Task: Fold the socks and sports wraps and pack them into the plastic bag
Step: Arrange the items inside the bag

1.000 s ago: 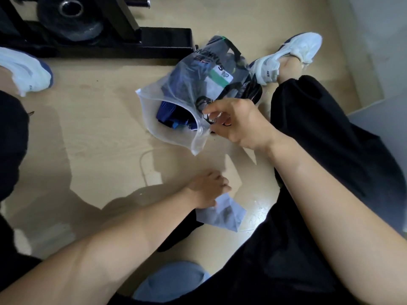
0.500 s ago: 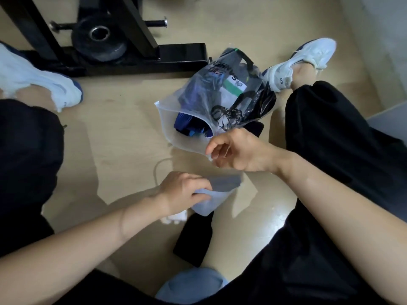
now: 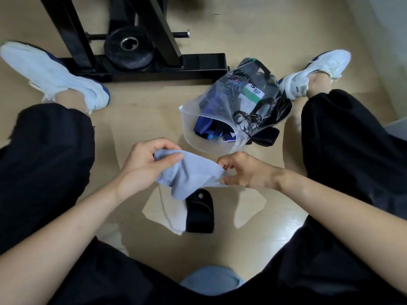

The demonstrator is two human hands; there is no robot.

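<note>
**Item:** pale blue sock (image 3: 191, 175), held clear of the floor between both hands, near the centre of view.
**Left hand** (image 3: 145, 166): thumb and curled fingers grip one end, at 9 o'clock of the sock.
**Right hand** (image 3: 244, 170): fingertips pinch the opposite edge, at 3 o'clock.
**Long axis:** 10 to 4 o'clock, roughly crosswise to the person. A lobe sags toward 6. Toe and cuff cannot be told apart.
**Step, judged:** stretching the sock flat, ready to fold.
**Next move calls for:** bringing the two ends together, then carrying the fold to the plastic bag (image 3: 191, 137) at 1 o'clock, already part-filled, its mouth gaping toward 7.
**Pending:** black wrap (image 3: 199, 214) on the floor at 6 o'clock.
</note>
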